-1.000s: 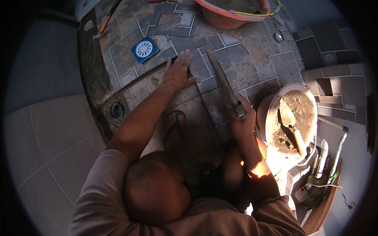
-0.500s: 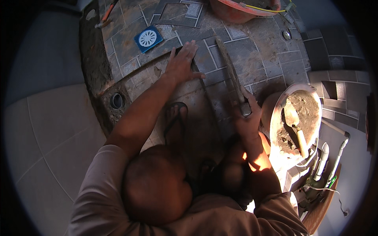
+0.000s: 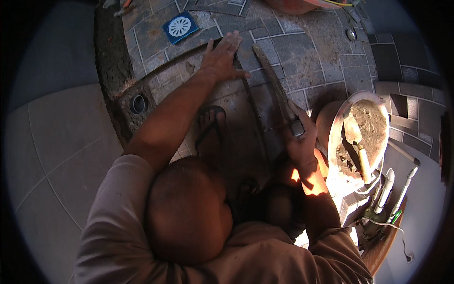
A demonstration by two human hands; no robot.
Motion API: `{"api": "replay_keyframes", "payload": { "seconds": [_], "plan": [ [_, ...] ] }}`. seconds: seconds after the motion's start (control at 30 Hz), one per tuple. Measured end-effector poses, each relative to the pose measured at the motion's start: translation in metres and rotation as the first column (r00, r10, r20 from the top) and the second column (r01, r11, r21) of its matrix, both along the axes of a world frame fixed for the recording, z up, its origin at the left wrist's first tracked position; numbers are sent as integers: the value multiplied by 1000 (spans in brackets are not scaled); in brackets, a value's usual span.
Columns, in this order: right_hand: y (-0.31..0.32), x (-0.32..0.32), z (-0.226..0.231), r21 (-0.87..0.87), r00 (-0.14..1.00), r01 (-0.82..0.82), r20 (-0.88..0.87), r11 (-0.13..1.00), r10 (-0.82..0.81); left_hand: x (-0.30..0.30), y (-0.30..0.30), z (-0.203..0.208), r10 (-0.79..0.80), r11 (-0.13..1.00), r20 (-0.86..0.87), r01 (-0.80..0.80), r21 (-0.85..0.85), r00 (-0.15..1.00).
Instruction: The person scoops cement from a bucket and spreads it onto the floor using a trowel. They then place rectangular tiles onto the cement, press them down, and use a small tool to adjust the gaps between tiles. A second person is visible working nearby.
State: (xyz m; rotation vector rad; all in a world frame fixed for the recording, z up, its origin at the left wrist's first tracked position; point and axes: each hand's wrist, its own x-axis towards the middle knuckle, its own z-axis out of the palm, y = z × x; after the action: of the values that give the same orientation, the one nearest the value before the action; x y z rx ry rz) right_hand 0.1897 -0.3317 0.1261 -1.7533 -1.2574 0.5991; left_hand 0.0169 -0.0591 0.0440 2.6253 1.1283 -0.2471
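My left hand (image 3: 221, 59) lies flat with its fingers spread on the dusty floor tiles, at the corner where two dark gaps meet. In my right hand (image 3: 302, 139) is a hammer (image 3: 274, 80), gripped close to its squarish metal head. Its long, dirt-coated handle points away from me, low over the grey patterned tiles (image 3: 295, 52). Whether the handle's tip touches them I cannot tell. A blue-edged square floor drain cover (image 3: 179, 27) with a white slotted disc lies beyond my left hand.
On the right stands a tub of mortar (image 3: 362, 111) with a wooden-handled trowel (image 3: 358, 146) on top. An open pipe end (image 3: 138, 104) sits in rough ground at left. A reddish basin (image 3: 293, 5) is at the far edge. White pipes (image 3: 385, 189) stand at lower right.
The view has shifted, so the floor sits higher in the picture. Against the tiles, the hammer's handle tip has come nearer to me and slightly left. My left hand keeps its place.
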Motion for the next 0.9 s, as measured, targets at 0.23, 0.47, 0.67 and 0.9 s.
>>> {"api": "replay_keyframes", "payload": {
  "seconds": [0.23, 0.47, 0.67, 0.9],
  "plan": [
    [6, 2, -2, -3, 1000, -18, 1, 1000, 18, 1, -1, 4, 4, 1000, 3, -4, 3, 1000],
    [13, -5, 2, 21, 995, 27, 96, 999, -29, -8, -4, -3, 82, 996, 106, -83, 8, 991],
    [17, -3, 6, -47, 997, 56, 46, 997, -54, -20, -58, -36, 594, 804, 444, -474, -360, 671],
    [26, -4, -10, 25, 992, -38, 121, 999, 35, -3, -59, -59, 666, 739, 537, -362, -569, 517]
  ]
}}
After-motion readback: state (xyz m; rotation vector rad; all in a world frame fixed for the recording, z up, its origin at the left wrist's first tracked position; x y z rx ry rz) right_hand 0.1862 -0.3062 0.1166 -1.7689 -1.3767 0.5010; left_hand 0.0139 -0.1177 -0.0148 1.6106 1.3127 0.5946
